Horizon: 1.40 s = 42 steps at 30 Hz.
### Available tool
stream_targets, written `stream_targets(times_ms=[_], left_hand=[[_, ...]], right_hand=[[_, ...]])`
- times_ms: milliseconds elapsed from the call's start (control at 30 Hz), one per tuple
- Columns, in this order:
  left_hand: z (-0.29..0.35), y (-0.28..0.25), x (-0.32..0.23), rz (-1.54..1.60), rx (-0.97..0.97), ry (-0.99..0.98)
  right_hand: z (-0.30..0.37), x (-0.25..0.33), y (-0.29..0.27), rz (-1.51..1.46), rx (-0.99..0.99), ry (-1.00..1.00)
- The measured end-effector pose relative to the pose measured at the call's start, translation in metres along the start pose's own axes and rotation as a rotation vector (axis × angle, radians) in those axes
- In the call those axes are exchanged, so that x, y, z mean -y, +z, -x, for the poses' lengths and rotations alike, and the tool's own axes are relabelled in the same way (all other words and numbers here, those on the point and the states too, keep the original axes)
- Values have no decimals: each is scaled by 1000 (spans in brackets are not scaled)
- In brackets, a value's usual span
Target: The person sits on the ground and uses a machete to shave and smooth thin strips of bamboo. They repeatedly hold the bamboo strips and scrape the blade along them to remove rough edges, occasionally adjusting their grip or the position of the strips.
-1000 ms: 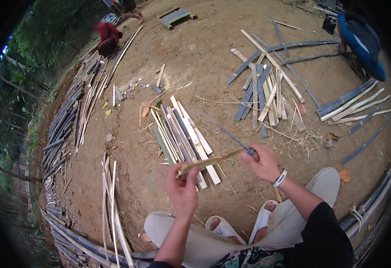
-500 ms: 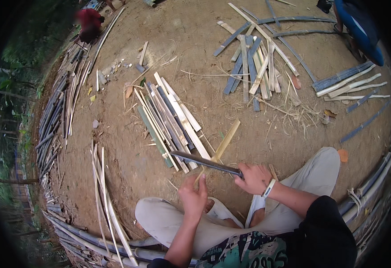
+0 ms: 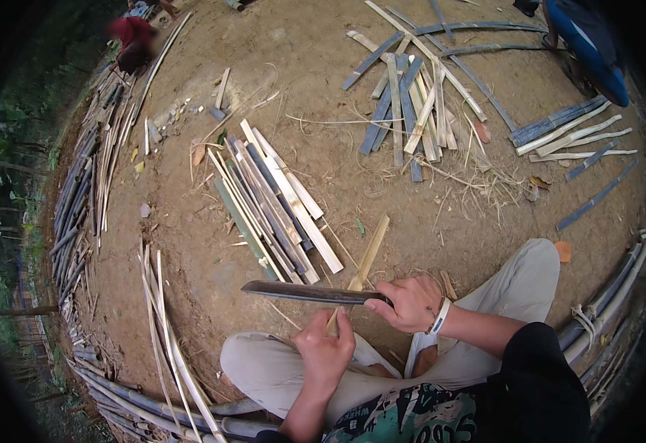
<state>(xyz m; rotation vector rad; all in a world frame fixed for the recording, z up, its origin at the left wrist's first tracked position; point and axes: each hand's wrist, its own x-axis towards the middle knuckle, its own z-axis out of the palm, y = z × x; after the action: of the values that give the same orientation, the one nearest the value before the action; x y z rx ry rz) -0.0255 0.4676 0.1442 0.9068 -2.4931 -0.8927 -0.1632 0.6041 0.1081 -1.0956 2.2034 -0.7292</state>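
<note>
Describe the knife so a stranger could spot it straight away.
Find the pale trousers low down, then the right hand by the white wristband. The knife points left from that hand. Unlike the yellowish strip it crosses in view, held by the left hand, its blade is dark.

Hands (image 3: pixel 411 304) hold a knife (image 3: pixel 304 292) across a strip (image 3: pixel 372 251)

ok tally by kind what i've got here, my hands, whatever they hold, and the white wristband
Hands: 2 (left hand, right hand)
Knife, in the right hand: 1
Wooden strip, in the left hand: 1
White wristband: 1
Total: 5
</note>
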Motion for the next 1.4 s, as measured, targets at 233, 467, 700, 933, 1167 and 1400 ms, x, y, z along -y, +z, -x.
stream_targets(times_ms=[233, 467, 700, 933, 1167, 1400], left_hand=[[-3, 5, 8, -50, -29, 80], [7, 13, -7, -98, -18, 103], [14, 18, -13, -76, 21, 90], [9, 16, -13, -85, -29, 37], [3, 13, -7, -74, -57, 23], [4, 9, -10, -114, -22, 33]], right_hand=[[-5, 7, 3, 75, -26, 19], [4, 0, -2, 108, -65, 33], [12, -17, 3, 101, -123, -4], [2, -26, -6, 141, -57, 107], [-16, -60, 1, 159, 2, 231], [-31, -102, 4, 133, 13, 390]])
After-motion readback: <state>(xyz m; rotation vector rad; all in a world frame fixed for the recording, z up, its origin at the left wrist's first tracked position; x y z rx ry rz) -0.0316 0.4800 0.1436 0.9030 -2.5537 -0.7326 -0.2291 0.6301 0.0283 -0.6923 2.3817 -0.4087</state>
